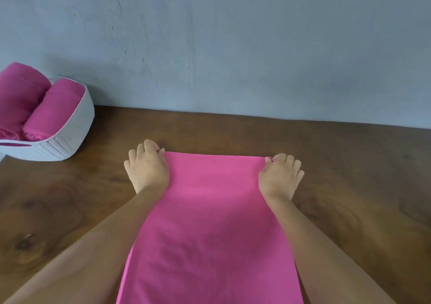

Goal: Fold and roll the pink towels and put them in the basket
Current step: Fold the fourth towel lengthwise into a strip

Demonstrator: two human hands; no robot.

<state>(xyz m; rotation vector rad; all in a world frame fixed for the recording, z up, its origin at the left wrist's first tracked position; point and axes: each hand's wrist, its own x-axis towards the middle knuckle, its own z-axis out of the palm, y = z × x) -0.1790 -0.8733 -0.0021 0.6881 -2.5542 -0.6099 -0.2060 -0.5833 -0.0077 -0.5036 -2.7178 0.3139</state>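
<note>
1. A pink towel [210, 222] lies flat on a dark wooden table [349, 187] as a long strip. It runs from the bottom edge of the view up to the two hands, and its far edge spans straight from one hand to the other.
2. The left hand [147, 167] sits on the towel's far left corner, knuckles up and fingers curled. A bit of pink cloth shows by the curled fingers, so it is grasping that corner.
3. The right hand [281, 175] sits on the far right corner in the same pose. Its fingers are curled and a small fold of pink is pinched at the fingertips.
4. Both hands rest low on the table, level with each other, with the width of the towel between them. The bare forearms run back along the towel's two long sides towards the person.
5. The cloth between the hands looks smooth and taut, with no roll started at either end that can be seen.
6. A white woven basket [77, 126] stands well to the left of the left hand and a little beyond it, at the table's far left. The frame edge cuts it off.
7. Inside the basket lie rolled towels [53, 110] of the same pink, side by side. At least two can be told apart, and the one farther from the left hand rises above the rim.
8. Beyond both hands, a grey-blue wall [233, 47] meets the back edge of the table.
</note>
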